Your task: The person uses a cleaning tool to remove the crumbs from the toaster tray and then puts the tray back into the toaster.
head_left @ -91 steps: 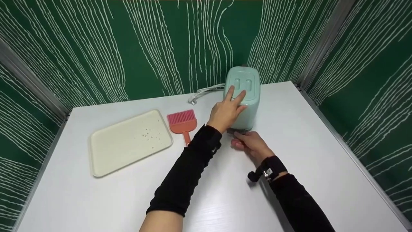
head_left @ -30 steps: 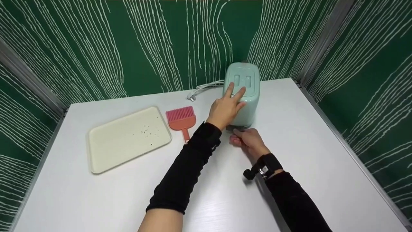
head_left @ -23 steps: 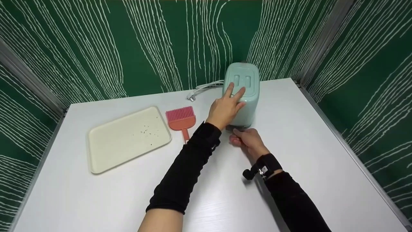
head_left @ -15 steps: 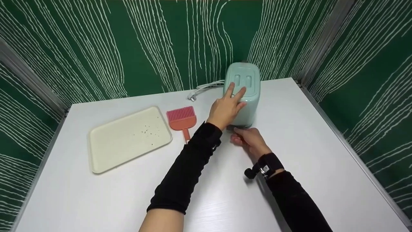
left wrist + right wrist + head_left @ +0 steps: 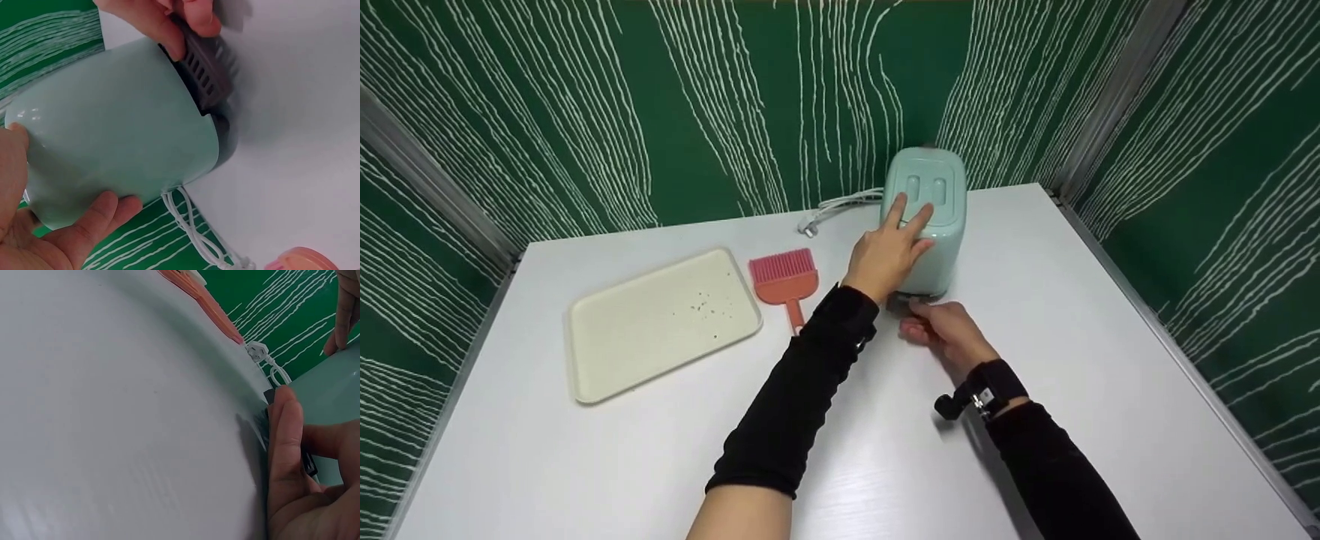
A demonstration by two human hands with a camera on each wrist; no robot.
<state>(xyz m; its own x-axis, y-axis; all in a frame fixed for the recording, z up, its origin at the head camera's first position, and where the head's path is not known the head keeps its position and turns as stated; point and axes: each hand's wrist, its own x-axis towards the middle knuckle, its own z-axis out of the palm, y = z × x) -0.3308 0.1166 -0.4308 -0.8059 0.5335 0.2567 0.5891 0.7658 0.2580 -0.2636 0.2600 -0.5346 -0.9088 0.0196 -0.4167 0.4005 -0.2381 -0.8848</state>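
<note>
A mint-green toaster (image 5: pixel 934 266) stands upright near the back wall, its top capped by a lid with two raised grips. My left hand (image 5: pixel 879 260) rests on the near part of that lid, fingers straight and spread. At the near end's base, my right hand (image 5: pixel 949 328) pinches a dark grey slotted crumb tray (image 5: pixel 207 76) between thumb and fingers. In the left wrist view this tray sits tilted at the toaster's dark bottom edge; how far it reaches inside is hidden. The right wrist view shows the right hand's fingers (image 5: pixel 286 453) low beside the white tabletop, covering most of the tray.
A cream tray (image 5: pixel 637 337) with scattered dark crumbs lies on the left of the white table (image 5: pixel 855 465). Beside it is a pink-bristled orange brush (image 5: pixel 785 283), its handle partly behind the left arm. The toaster's white cord and plug (image 5: pixel 808 226) lie behind. Green walls enclose the table.
My right hand has shifted very slightly toward me and to the right over the last half second, still pinching the crumb tray. The left hand stays on the lid.
</note>
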